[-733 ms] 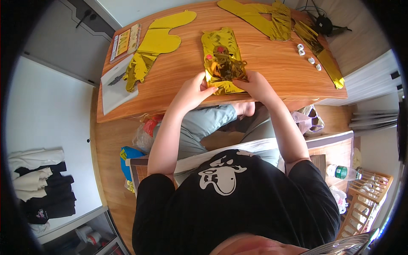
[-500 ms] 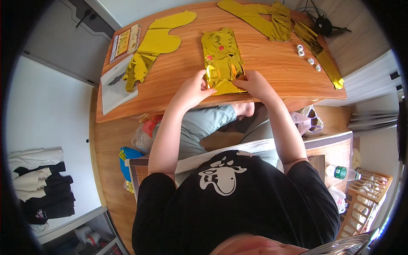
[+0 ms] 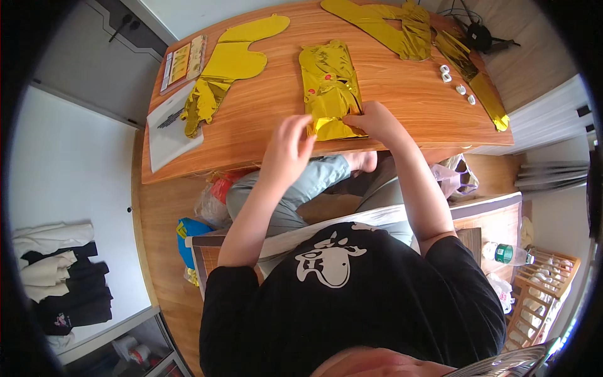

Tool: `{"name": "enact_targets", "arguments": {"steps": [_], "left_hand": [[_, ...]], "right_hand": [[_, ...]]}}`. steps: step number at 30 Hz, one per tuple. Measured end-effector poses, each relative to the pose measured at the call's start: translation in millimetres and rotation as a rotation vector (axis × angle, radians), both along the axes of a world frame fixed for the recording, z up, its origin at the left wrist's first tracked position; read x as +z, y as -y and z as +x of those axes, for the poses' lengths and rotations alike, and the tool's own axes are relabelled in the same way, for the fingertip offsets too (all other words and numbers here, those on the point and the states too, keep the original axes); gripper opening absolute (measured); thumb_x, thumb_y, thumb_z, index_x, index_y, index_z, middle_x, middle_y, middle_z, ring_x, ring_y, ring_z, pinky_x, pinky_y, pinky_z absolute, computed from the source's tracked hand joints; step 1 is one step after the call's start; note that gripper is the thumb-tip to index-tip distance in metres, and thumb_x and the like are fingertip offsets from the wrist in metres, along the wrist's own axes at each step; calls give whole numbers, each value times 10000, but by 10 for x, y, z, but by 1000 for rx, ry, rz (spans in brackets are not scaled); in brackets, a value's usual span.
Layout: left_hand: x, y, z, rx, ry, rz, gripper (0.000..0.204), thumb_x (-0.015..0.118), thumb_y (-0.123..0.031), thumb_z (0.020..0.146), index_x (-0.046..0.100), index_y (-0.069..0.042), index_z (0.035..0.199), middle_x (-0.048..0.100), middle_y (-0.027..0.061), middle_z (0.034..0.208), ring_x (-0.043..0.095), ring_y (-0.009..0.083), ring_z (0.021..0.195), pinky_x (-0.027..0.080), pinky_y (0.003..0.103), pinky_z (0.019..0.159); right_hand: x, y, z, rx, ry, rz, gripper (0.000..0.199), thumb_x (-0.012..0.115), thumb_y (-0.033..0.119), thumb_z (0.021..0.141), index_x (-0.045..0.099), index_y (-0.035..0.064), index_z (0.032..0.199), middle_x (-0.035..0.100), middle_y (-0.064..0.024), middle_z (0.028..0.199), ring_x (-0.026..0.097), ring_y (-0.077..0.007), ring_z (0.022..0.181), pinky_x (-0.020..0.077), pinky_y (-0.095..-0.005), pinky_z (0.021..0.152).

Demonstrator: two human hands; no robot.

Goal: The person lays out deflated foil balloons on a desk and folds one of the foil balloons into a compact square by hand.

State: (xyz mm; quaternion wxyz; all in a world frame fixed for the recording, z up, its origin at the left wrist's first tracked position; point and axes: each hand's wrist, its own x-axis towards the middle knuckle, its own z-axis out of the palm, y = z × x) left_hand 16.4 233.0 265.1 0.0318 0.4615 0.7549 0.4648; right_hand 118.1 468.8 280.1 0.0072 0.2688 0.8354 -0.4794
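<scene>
- The head view comes from the left of two head-worn fisheye cameras set side by side.
- It faces steeply down, upright and unmirrored, the black shirt [image 3: 402, 295] near, filling the lower middle.
- The left hand [image 3: 287, 149], right hand [image 3: 378, 123] and wooden table [image 3: 402, 94] show farther off, above it.
- The wide lens reaches a grey door [image 3: 81, 60] at left, bending straight edges toward its dark rim.

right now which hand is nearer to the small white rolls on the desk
Right: the right hand, touching the middle gold foil, is left of the small white rolls; the left hand is farther left.
</scene>
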Motion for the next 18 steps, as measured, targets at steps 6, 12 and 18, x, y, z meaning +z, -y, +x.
{"name": "enact_targets", "arguments": {"steps": [6,12,18], "left_hand": [[-190,106,316,-93,-532,-221,620,707,-320,929,533,-26,1446,542,171,1485,510,331,1393,399,514,1160],[-292,121,257,-112,-610,-229,624,701,-326,929,532,-17,1445,544,166,1488,502,314,1407,401,494,1162],[-307,112,250,-102,-599,-214,608,703,-316,926,545,-25,1435,556,150,1479,507,303,1400,403,477,1161]], "right_hand": [[26,26,1,11,12,38,342,758,272,863,709,-60,798,648,-76,647,586,-161,583,453,-336,568],[-86,3,0,-4,-44,118,345,755,274,870,711,-63,809,650,-80,648,583,-165,582,451,-343,570],[92,30,59,20,42,136,440,749,353,866,741,-69,991,735,-238,854,736,-325,805,543,-405,707]]}}
